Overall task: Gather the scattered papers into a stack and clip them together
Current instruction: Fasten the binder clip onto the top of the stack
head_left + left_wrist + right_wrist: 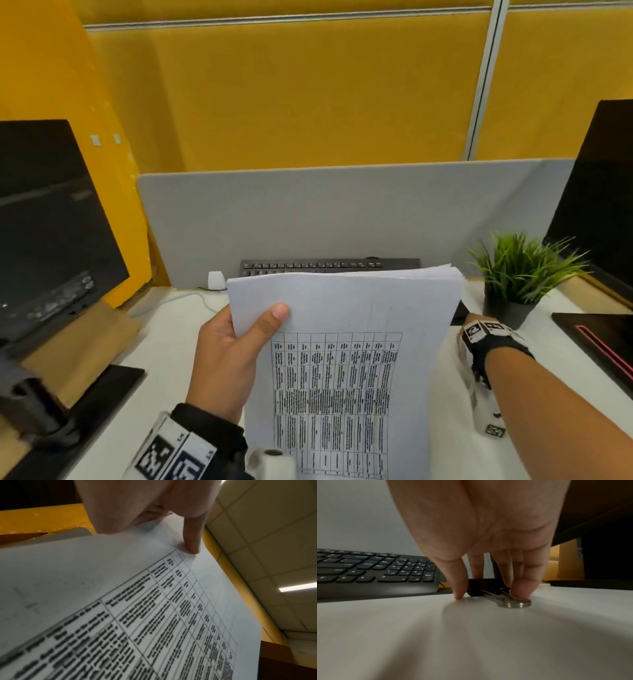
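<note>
My left hand (pixel 260 325) holds a gathered stack of white papers (pixel 342 318) tilted up above the desk, thumb on the top sheet with its printed table. The left wrist view shows that hand (pixel 154 507) with a finger pressed against the papers (pixel 85 588). My right hand (pixel 488 592) reaches down behind the stack's right edge to a black binder clip (pixel 476 588) lying on the desk. The thumb tip touches the desk at the clip's left, fingers rest on its wire handles (pixel 513 601). In the head view only the right wrist shows.
A black keyboard (pixel 329 265) lies against the grey divider (pixel 342 212), just left of the clip. A potted plant (pixel 517 274) stands right of my right hand. A dark monitor (pixel 44 222) is at left, a laptop (pixel 599 205) at right. White desk (pixel 471 642) spreads in front.
</note>
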### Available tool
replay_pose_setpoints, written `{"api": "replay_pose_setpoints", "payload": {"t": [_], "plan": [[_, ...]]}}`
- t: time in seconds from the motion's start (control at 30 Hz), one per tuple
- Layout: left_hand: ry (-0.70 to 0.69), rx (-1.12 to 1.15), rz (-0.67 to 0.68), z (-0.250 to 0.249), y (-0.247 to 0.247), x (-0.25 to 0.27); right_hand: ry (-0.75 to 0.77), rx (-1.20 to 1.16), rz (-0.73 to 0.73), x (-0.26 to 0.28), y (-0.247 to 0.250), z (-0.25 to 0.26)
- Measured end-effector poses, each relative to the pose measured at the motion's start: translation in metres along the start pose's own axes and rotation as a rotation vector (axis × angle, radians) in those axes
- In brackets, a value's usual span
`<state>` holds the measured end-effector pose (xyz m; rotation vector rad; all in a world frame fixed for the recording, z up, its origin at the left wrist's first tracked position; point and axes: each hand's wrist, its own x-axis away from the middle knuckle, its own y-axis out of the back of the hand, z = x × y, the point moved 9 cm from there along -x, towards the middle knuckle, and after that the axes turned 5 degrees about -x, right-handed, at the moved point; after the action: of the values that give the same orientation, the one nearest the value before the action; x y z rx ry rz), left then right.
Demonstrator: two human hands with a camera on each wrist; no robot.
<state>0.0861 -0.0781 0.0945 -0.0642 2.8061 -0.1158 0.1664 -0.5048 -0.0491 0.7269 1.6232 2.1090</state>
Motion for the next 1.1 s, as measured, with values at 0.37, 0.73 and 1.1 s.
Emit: {"api": "replay_pose_setpoints", "payload": {"t": [0.37,0.73,1.1], "plan": [[-0.054,0.005,-0.078,-0.023,0.013,0.011,0.172,-1.259,0.065,0.042,0.054,0.023],[-0.074,-0.02,-0.135,-0.036,0.018,0.043,1.064,-1.271,-0.563,0.294,0.225,0.06],[-0.222,-0.144,-0.166,-0.062,0.002,0.08,0.833,-1.128,-0.502,0.353,0.142,0.117]]}}
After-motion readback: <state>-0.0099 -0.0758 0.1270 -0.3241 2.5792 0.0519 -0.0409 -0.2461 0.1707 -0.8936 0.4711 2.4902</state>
